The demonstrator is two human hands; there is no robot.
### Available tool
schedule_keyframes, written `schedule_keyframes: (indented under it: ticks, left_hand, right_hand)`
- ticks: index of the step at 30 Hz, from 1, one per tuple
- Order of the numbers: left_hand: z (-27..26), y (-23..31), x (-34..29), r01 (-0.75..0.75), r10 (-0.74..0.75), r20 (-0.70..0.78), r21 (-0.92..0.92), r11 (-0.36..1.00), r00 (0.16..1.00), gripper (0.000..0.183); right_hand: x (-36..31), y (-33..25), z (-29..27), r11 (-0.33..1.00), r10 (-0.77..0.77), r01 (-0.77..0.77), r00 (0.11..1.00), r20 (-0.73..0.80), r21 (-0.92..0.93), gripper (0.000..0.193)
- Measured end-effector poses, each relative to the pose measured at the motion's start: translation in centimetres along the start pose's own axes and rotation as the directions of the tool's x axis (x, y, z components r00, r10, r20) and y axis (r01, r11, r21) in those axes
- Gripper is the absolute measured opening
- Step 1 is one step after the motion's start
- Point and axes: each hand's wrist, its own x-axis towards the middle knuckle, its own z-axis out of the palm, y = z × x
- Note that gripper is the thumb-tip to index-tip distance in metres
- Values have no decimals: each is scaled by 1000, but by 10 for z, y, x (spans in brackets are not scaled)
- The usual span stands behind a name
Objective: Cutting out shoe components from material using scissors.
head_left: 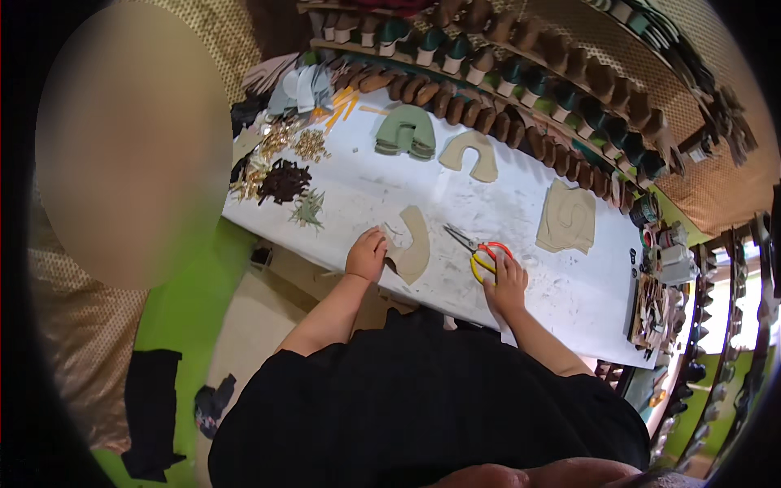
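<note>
My left hand (368, 254) pinches one end of a curved beige shoe-upper piece (413, 248) near the table's front edge. The piece lies bent in a U, and my fingertips hide part of that end. To its right, my right hand (508, 286) has its fingers closed about the handles of long-nosed pliers (462, 238). One handle is red, the other yellow. The dark jaws point to the far left and look slightly apart, low over the tabletop. My palm hides the handle ends.
On the white table (358, 187) are green U-shaped pieces (404, 126), another beige piece (472, 154) and a beige stack (567, 215). Dark brown bits (285, 180), gold metal parts (311, 145) and green strips (307, 209) lie left. Shoe racks (488, 73) line the back.
</note>
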Motion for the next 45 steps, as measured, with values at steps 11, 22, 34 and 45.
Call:
schedule_keyframes:
  ticks: [11,22,34,45]
  left_hand:
    - [15,-2,50,-211,133,225,370,905,965,19]
    - [-60,-61,72,428,-265,-360,519,740,894,16]
    - [-113,-54,-19,629,-516,-360,423,652,777,18]
    - [-46,49,-34,359,-455,181,395,846,872,42]
  right_hand:
    - [-16,15,13,967,255,-255,963,90,-7,76]
    - [-12,14,9,970,243,-243,965,95,-4,75]
    - [-12,13,7,970,241,-243,966,93,14,74]
    - [-16,14,4,969,238,-242,968,81,41,73]
